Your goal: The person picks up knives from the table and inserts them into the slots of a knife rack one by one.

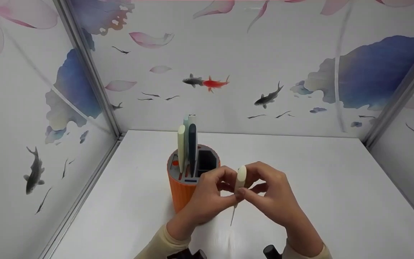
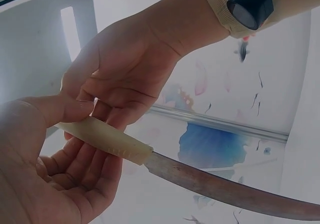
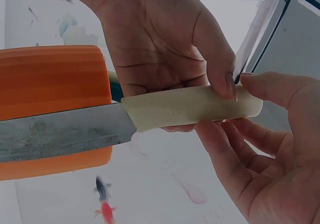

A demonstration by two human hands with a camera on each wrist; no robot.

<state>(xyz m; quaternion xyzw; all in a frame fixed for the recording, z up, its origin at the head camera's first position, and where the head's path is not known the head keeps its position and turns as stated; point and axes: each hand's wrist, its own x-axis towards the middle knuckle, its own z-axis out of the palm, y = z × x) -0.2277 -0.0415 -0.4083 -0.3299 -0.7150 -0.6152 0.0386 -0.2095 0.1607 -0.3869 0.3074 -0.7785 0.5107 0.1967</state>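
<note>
Both hands meet at a knife with a cream handle (image 1: 241, 176), held upright with its narrow blade (image 1: 233, 216) pointing down. My left hand (image 1: 210, 196) pinches the handle from one side, thumb and fingers bent around it. From the other side my right hand (image 1: 271, 189) holds the same handle, its thumb beside the left thumb. The left wrist view shows the curved blade (image 2: 215, 181), stained and brownish. In the right wrist view the handle (image 3: 185, 107) lies between the fingertips of both hands.
An orange round knife block (image 1: 180, 194) with a grey slotted top stands behind my left hand. Several handles rise from it, among them a cream handle (image 1: 181, 147) and a dark blue handle (image 1: 192, 149). The white table (image 1: 336, 201) is bounded by printed panels.
</note>
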